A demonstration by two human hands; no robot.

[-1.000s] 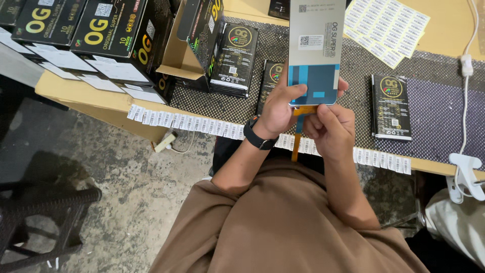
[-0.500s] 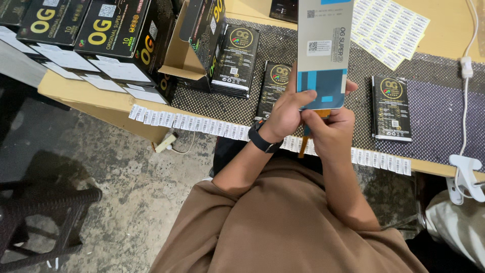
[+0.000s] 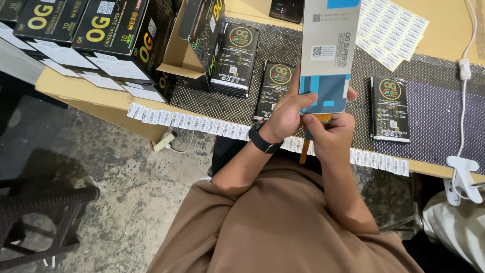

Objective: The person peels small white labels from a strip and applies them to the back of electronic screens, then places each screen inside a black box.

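Upright above the table edge, a grey-and-blue screen panel point(image 3: 328, 55) is pinched at its lower end by the left hand point(image 3: 284, 117) and right hand point(image 3: 331, 135), an orange ribbon point(image 3: 304, 150) dangling below. Black flat packets point(image 3: 390, 108) flank it on the dark mat point(image 3: 439, 121); label strips point(image 3: 192, 123) line the wooden table point(image 3: 76, 91) over concrete floor.
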